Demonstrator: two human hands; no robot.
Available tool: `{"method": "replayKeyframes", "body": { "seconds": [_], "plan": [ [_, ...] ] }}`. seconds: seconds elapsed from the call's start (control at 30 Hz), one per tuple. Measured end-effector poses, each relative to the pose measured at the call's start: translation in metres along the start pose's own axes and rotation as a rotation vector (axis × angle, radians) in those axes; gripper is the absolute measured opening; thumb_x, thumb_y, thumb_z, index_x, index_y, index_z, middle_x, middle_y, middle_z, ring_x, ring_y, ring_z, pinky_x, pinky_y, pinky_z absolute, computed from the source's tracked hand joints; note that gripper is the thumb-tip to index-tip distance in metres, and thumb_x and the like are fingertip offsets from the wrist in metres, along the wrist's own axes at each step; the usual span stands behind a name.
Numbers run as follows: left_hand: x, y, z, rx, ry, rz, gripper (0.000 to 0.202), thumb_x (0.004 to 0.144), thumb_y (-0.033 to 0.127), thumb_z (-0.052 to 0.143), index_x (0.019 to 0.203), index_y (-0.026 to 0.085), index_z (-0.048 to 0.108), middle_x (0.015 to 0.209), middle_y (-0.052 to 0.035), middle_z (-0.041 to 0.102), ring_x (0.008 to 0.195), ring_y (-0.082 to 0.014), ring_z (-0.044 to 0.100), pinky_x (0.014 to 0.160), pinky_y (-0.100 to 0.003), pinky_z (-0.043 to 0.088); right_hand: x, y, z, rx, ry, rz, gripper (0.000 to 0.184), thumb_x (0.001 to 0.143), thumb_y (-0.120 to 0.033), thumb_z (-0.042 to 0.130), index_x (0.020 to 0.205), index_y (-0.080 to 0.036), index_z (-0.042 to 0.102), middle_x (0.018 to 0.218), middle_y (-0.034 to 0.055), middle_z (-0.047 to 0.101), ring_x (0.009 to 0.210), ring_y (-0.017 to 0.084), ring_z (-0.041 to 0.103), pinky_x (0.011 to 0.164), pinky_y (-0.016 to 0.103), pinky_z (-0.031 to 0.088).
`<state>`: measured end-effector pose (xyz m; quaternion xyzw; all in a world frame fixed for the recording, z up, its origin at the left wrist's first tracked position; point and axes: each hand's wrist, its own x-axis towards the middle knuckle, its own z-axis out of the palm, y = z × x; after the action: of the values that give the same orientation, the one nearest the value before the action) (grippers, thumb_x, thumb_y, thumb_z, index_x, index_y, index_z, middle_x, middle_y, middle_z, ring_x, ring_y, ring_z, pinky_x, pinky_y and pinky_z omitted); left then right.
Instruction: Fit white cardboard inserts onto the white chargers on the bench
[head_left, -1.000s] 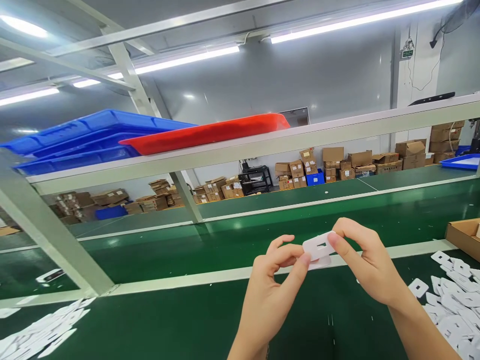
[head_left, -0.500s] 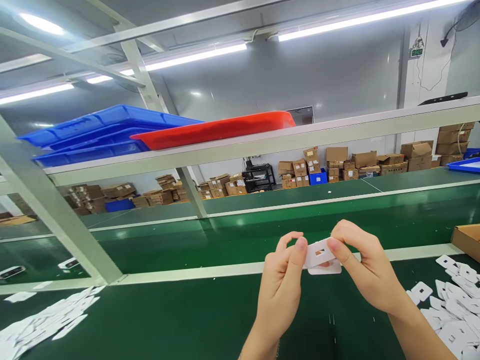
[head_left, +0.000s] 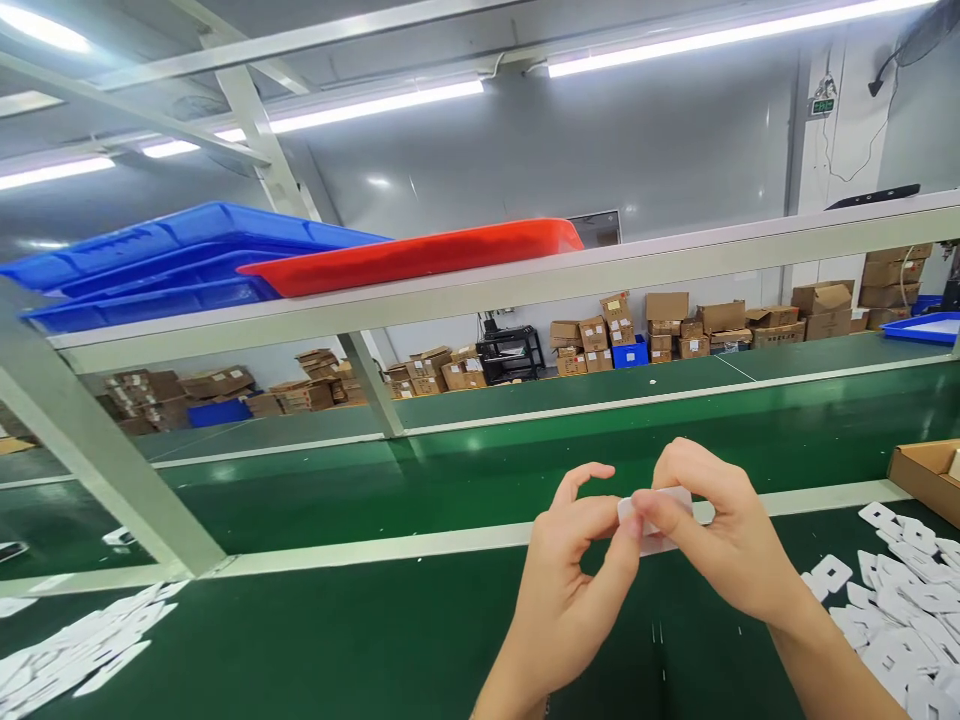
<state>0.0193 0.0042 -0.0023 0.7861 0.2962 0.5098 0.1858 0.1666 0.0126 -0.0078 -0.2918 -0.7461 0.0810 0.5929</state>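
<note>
Above the dark green bench, both hands meet on a small white card [head_left: 679, 497] with rounded corners. My left hand [head_left: 574, 575] pinches its left end between thumb and forefinger, with another finger raised behind. My right hand [head_left: 720, 535] grips the card from the right, its thumb lying across the front. A second white layer shows below the card; whether it is a separate piece I cannot tell. The thumbs hide the middle of the card. To the right lies a heap of white cards [head_left: 911, 600] with square cut-outs.
Overlapping white sheets [head_left: 82, 650] lie at the left. An open cardboard box [head_left: 926, 478] stands at the right edge. Blue trays [head_left: 202, 235] and a red tray [head_left: 420, 255] rest on the overhead shelf [head_left: 465, 292]. A slanted post [head_left: 112, 440] rises at the left.
My left thumb and fingers have slid right along the card, and the thumbs now nearly touch. The card's square hole is now covered. The view has shifted slightly.
</note>
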Motion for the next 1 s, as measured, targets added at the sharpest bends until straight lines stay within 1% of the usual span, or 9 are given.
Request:
{"method": "replayKeyframes", "body": {
  "seconds": [0.17, 0.27, 0.37, 0.43, 0.6, 0.7, 0.83, 0.93, 1.0],
  "plan": [
    [-0.001, 0.001, 0.003, -0.011, -0.022, -0.001, 0.033, 0.088, 0.024, 0.047, 0.062, 0.021, 0.066, 0.054, 0.0018, 0.058, 0.051, -0.0134, 0.042, 0.098, -0.04, 0.041, 0.001, 0.001, 0.001, 0.028, 0.086, 0.039, 0.044, 0.096, -0.027, 0.043, 0.054, -0.02, 0.032, 0.05, -0.0032, 0.036, 0.053, 0.012, 0.037, 0.049, 0.025, 0.033],
    [-0.002, -0.001, 0.001, -0.029, 0.004, -0.018, 0.036, 0.089, 0.026, 0.046, 0.064, 0.022, 0.071, 0.053, 0.0006, 0.058, 0.054, -0.0158, 0.047, 0.097, -0.04, 0.041, 0.003, 0.007, -0.006, 0.03, 0.148, 0.127, 0.04, 0.097, -0.031, 0.042, 0.058, -0.02, 0.045, 0.055, -0.0019, 0.044, 0.054, 0.012, 0.043, 0.049, 0.025, 0.036],
    [-0.002, -0.003, -0.001, -0.054, 0.032, -0.048, 0.038, 0.09, 0.03, 0.046, 0.065, 0.022, 0.074, 0.053, -0.0013, 0.058, 0.064, -0.0196, 0.054, 0.095, -0.038, 0.042, 0.003, 0.012, -0.017, 0.005, 0.159, 0.131, 0.02, 0.096, -0.027, 0.045, 0.084, -0.02, 0.06, 0.069, 0.0, 0.056, 0.066, 0.014, 0.054, 0.059, 0.024, 0.044],
    [-0.001, -0.003, -0.002, -0.073, 0.035, -0.064, 0.039, 0.09, 0.032, 0.047, 0.065, 0.022, 0.074, 0.054, -0.0014, 0.058, 0.065, -0.0198, 0.055, 0.094, -0.037, 0.042, 0.002, 0.012, -0.023, 0.005, 0.126, 0.084, 0.016, 0.095, -0.021, 0.045, 0.099, -0.023, 0.06, 0.079, 0.0005, 0.06, 0.077, 0.014, 0.057, 0.068, 0.024, 0.047],
    [0.0, -0.003, -0.002, -0.109, 0.064, -0.092, 0.04, 0.089, 0.035, 0.049, 0.055, 0.021, 0.066, 0.048, 0.0007, 0.047, 0.054, -0.0162, 0.046, 0.094, -0.037, 0.042, -0.001, 0.003, -0.03, 0.044, -0.128, -0.089, 0.023, 0.093, -0.022, 0.053, 0.114, -0.027, 0.058, 0.099, 0.0021, 0.064, 0.094, 0.016, 0.059, 0.079, 0.027, 0.05],
    [-0.001, -0.005, -0.002, -0.149, 0.091, -0.104, 0.041, 0.087, 0.038, 0.053, 0.05, 0.021, 0.059, 0.046, 0.0024, 0.042, 0.052, -0.0151, 0.044, 0.096, -0.037, 0.043, -0.001, -0.001, -0.027, -0.019, -0.193, -0.17, 0.032, 0.09, -0.022, 0.058, 0.121, -0.029, 0.057, 0.104, 0.0038, 0.065, 0.1, 0.019, 0.058, 0.083, 0.031, 0.051],
    [-0.005, -0.008, 0.001, -0.271, 0.227, -0.146, 0.039, 0.084, 0.044, 0.058, 0.052, 0.022, 0.063, 0.05, -0.0009, 0.05, 0.078, -0.0236, 0.06, 0.089, -0.036, 0.047, -0.002, -0.001, -0.025, -0.093, -0.169, -0.219, 0.03, 0.091, -0.022, 0.056, 0.121, -0.028, 0.059, 0.096, 0.004, 0.066, 0.093, 0.019, 0.059, 0.079, 0.033, 0.052],
    [-0.009, -0.01, 0.006, -0.344, 0.309, -0.188, 0.037, 0.081, 0.048, 0.061, 0.053, 0.023, 0.067, 0.055, -0.0033, 0.054, 0.099, -0.03, 0.06, 0.085, -0.035, 0.048, -0.003, 0.0, -0.026, -0.106, -0.191, -0.23, 0.03, 0.091, -0.023, 0.057, 0.121, -0.028, 0.058, 0.095, 0.0036, 0.066, 0.09, 0.019, 0.059, 0.078, 0.033, 0.052],
    [-0.01, -0.012, 0.009, -0.377, 0.352, -0.186, 0.037, 0.08, 0.048, 0.063, 0.054, 0.023, 0.068, 0.057, -0.0031, 0.055, 0.1, -0.0304, 0.061, 0.086, -0.036, 0.047, -0.003, 0.0, -0.027, -0.104, -0.198, -0.224, 0.03, 0.091, -0.022, 0.057, 0.12, -0.028, 0.058, 0.096, 0.0039, 0.066, 0.091, 0.019, 0.059, 0.078, 0.033, 0.052]
  ]
}}
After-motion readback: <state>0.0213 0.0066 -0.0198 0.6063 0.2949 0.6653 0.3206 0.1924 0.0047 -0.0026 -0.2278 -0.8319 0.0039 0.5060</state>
